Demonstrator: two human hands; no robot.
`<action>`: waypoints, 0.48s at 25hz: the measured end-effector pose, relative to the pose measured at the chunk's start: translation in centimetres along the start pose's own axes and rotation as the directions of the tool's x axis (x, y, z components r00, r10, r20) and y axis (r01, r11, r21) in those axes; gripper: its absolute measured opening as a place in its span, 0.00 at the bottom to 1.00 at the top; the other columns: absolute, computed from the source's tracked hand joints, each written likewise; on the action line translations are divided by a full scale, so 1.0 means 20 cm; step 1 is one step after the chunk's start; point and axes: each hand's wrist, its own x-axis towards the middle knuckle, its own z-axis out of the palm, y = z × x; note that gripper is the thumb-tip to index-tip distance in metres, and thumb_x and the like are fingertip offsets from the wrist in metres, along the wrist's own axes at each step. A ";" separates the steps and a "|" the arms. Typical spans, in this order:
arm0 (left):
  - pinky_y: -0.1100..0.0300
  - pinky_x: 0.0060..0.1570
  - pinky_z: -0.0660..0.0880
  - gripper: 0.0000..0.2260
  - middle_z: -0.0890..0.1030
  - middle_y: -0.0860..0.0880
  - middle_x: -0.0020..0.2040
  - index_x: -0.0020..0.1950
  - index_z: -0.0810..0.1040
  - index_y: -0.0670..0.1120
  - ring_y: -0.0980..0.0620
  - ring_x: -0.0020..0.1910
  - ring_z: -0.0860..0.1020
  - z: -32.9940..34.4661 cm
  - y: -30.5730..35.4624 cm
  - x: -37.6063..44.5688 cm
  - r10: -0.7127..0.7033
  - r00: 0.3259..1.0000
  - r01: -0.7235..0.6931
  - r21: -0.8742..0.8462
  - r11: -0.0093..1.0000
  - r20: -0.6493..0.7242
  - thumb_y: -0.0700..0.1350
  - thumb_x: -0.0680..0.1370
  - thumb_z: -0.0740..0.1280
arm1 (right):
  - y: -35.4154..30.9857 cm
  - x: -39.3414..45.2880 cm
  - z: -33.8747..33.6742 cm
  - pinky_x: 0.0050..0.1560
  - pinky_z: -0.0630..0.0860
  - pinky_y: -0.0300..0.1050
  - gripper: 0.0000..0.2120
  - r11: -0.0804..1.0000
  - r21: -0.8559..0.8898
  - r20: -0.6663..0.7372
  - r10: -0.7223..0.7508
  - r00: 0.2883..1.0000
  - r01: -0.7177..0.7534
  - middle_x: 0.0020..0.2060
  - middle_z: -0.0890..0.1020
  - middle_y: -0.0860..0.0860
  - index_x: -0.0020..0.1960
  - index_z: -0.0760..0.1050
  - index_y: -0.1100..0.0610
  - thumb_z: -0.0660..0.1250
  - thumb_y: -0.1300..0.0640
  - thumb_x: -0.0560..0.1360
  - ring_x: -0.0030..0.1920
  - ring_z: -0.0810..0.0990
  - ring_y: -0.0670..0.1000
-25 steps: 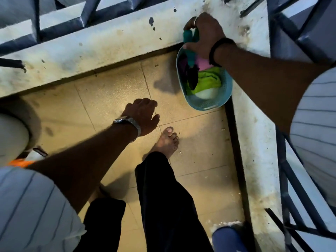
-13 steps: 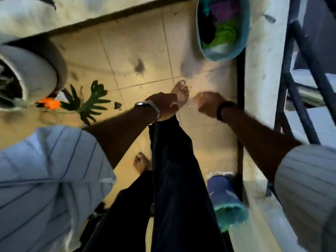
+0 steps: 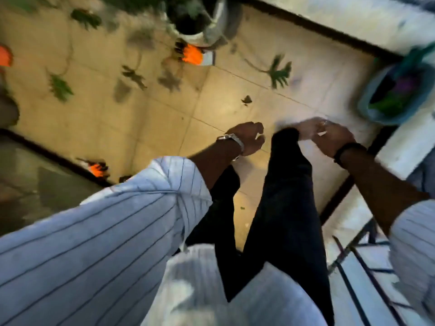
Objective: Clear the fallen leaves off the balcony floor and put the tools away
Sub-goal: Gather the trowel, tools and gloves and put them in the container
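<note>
The view is motion-blurred. Several green fallen leaves lie on the tan tiled floor, one (image 3: 279, 72) right of centre and others (image 3: 60, 87) to the left. A small dark leaf scrap (image 3: 246, 100) lies just beyond my hands. A blue basin (image 3: 363, 107) with a teal-handled tool and coloured cloths sits at the right edge by the ledge. My left hand (image 3: 247, 137), wearing a watch, is curled with nothing in it. My right hand (image 3: 329, 135), with a black wristband, hangs beside it with loose fingers and holds nothing. Both hands are over my dark trouser legs.
A white plant pot (image 3: 211, 27) stands at the top, with an orange object (image 3: 193, 55) at its base. More orange patches lie at the far left (image 3: 4, 55) and at a dark threshold (image 3: 96, 169). A white ledge (image 3: 400, 142) and metal railing (image 3: 364, 267) bound the right side.
My right hand let go of the teal tool in the basin and dropped beside my left hand. The view swung left, bringing the pot and scattered leaves into sight.
</note>
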 end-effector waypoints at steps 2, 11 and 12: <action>0.51 0.64 0.72 0.19 0.78 0.42 0.65 0.69 0.72 0.44 0.40 0.64 0.76 -0.11 -0.26 -0.34 -0.026 0.991 0.017 -0.066 0.998 -0.132 0.54 0.83 0.59 | -0.42 -0.15 -0.12 0.64 0.74 0.51 0.17 0.995 0.035 -0.088 -0.094 0.992 0.097 0.62 0.80 0.58 0.67 0.75 0.56 0.67 0.57 0.79 0.60 0.79 0.60; 0.53 0.54 0.74 0.14 0.81 0.41 0.58 0.61 0.76 0.44 0.39 0.57 0.78 0.20 -1.37 -1.72 -0.604 0.691 0.240 -0.663 0.709 -0.396 0.52 0.82 0.61 | -1.67 -0.80 0.42 0.65 0.74 0.51 0.20 0.833 -0.386 0.146 -0.368 0.918 0.396 0.65 0.78 0.55 0.67 0.76 0.51 0.69 0.55 0.76 0.63 0.77 0.58; 0.53 0.54 0.74 0.14 0.81 0.41 0.57 0.60 0.76 0.45 0.40 0.57 0.78 0.35 -1.42 -1.84 -0.677 0.653 0.258 -0.740 0.621 -0.341 0.52 0.82 0.61 | -1.75 -0.81 0.51 0.64 0.74 0.54 0.21 0.756 -0.488 0.223 -0.376 0.899 0.437 0.66 0.77 0.54 0.69 0.74 0.48 0.68 0.52 0.76 0.64 0.77 0.58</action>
